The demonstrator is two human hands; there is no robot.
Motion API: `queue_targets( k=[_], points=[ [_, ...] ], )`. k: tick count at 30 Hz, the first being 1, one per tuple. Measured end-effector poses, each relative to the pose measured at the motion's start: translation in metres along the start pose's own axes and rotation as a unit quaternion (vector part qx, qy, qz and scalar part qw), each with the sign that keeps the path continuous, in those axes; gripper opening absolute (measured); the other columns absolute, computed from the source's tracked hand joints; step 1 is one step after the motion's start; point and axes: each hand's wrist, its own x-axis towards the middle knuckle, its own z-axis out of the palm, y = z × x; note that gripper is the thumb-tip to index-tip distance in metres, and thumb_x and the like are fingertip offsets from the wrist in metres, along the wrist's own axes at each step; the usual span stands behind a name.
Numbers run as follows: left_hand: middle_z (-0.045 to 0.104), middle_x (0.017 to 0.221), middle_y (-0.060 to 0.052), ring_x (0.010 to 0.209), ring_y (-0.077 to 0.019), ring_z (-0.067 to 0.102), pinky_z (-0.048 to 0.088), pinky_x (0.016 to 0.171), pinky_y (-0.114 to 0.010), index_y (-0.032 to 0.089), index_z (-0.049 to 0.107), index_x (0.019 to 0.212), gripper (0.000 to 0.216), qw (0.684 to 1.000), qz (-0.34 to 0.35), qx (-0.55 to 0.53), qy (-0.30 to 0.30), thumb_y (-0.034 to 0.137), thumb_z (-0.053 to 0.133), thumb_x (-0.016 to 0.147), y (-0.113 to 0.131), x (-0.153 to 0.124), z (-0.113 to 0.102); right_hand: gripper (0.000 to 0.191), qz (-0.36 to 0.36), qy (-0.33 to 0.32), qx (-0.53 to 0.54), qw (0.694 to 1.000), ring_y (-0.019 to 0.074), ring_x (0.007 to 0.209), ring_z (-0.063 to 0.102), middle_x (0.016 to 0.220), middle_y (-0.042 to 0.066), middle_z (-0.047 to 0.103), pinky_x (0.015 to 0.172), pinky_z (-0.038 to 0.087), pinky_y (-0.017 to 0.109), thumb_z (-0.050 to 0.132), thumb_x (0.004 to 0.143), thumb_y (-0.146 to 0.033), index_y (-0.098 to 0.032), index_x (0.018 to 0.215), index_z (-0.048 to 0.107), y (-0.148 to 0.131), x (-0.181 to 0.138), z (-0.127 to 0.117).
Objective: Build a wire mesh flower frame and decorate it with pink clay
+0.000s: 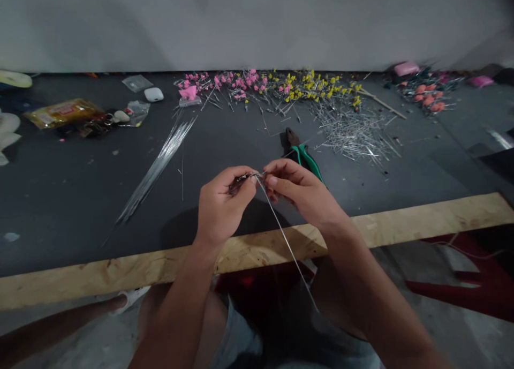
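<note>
My left hand is closed around a small dark, shiny bundle whose kind I cannot make out. Its thumb and index finger also pinch a long straight wire near the upper end. From there the wire slants down to the right, over the table edge toward my lap. Close against the left fingertips, my right hand is closed in a pinch at the same wire end. Just beyond the right hand lie pliers with green handles, partly hidden by it.
A sheaf of straight wires lies to the left. Along the wall are pink-tipped wire stems, yellow-tipped stems and a heap of loose wires. Coral pieces sit at the right, a yellow packet at the left. A wooden strip edges the table.
</note>
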Motion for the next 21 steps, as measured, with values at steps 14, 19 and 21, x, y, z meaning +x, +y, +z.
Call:
queue_targets(
  k=[14, 19, 21],
  points=[
    [0.066, 0.084, -0.003, 0.077, -0.0129, 0.063, 0.055, 0.065, -0.025, 0.019, 0.068, 0.089, 0.016, 0.971, -0.156, -0.172, -0.063, 0.030, 0.068, 0.078, -0.009, 0.003, 0.008, 0.008, -0.042, 0.060, -0.081, 0.994, 0.0086, 0.071, 0.054, 0.079, -0.002, 0.063, 0.069, 0.044, 0.024, 0.066, 0.079, -0.026, -0.019, 0.084, 0.066, 0.006, 0.018, 0.002],
    [0.064, 0.097, -0.002, 0.085, -0.0115, 0.062, 0.052, 0.074, -0.022, 0.023, 0.067, 0.098, 0.025, 0.999, 0.032, 0.019, -0.011, 0.019, 0.071, 0.074, -0.012, 0.005, 0.003, 0.012, -0.014, 0.089, -0.091, 0.992, 0.0080, 0.062, 0.048, 0.068, -0.003, 0.057, 0.059, 0.039, 0.024, 0.065, 0.079, -0.028, -0.017, 0.083, 0.066, 0.005, 0.018, 0.001],
    [0.065, 0.097, -0.002, 0.082, -0.0107, 0.061, 0.052, 0.074, -0.022, 0.021, 0.068, 0.092, 0.017, 0.992, 0.105, 0.061, -0.025, 0.016, 0.069, 0.076, -0.010, 0.006, 0.000, 0.013, -0.011, 0.084, -0.086, 0.993, 0.0080, 0.062, 0.048, 0.067, -0.003, 0.057, 0.058, 0.038, 0.024, 0.065, 0.079, -0.029, -0.017, 0.082, 0.065, 0.005, 0.018, 0.001]
  ],
)
